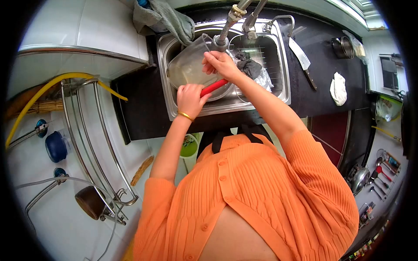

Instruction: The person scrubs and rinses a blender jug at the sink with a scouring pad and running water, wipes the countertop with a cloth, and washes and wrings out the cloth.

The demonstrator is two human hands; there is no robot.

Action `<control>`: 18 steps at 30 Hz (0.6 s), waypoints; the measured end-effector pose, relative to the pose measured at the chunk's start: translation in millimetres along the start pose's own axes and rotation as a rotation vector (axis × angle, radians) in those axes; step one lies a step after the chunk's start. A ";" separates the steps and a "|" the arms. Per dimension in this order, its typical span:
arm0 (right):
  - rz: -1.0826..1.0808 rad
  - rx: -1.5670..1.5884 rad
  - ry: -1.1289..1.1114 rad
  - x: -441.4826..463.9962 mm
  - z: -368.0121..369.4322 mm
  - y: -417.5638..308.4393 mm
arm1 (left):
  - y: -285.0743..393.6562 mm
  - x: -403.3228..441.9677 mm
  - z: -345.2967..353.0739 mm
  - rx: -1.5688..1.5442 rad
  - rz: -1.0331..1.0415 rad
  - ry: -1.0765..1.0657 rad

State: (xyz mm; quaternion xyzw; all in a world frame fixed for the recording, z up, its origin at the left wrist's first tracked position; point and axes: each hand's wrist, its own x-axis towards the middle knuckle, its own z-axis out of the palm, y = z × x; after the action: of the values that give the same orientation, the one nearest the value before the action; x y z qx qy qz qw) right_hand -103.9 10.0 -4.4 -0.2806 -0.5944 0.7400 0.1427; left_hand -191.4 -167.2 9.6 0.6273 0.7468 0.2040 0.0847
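Note:
My left hand, with a gold bangle at the wrist, is wrapped around one end of a red handle over the left sink basin. What the handle belongs to is hidden. My right hand is just beneath the faucet head, its fingers curled; whether anything lies in them I cannot make out. Tilted in the basin behind both hands is a large clear plastic container. A dark crumpled cloth lies in the right basin, beside my right wrist.
A steel sink is set in a black counter. Right of it lie a knife and a white cloth, with a metal pot farther back. A grey towel hangs at the back left. A metal rack stands left.

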 end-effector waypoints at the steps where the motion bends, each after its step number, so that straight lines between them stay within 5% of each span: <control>1: 0.042 0.049 -0.003 5.1 -2.7 6.0 | -6.8 -6.4 1.0 0.003 -0.016 0.032; 10: 0.335 0.592 0.031 31.2 -17.4 92.8 | -13.5 13.7 -12.5 -0.035 -0.065 0.139; 14: 0.326 0.780 0.131 42.0 -26.9 114.3 | 4.8 31.0 -18.0 -0.019 -0.088 0.392; 16: 0.329 1.127 -0.188 57.0 -34.6 138.8 | 7.1 16.2 -4.5 -0.479 -0.596 0.487; 17: 0.327 1.134 -0.185 53.4 -30.5 144.8 | -4.4 -0.2 13.6 -0.864 -0.750 0.447; 18: 0.262 1.017 -0.016 42.9 -17.4 137.2 | -4.7 -5.9 18.5 -0.860 -0.748 0.439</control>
State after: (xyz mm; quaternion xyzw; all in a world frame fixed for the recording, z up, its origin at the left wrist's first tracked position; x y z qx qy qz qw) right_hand -111.4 12.6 -149.0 -0.2420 -0.1212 0.9488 0.1626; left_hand -187.3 -169.9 -9.8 0.1753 0.7674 0.5680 0.2403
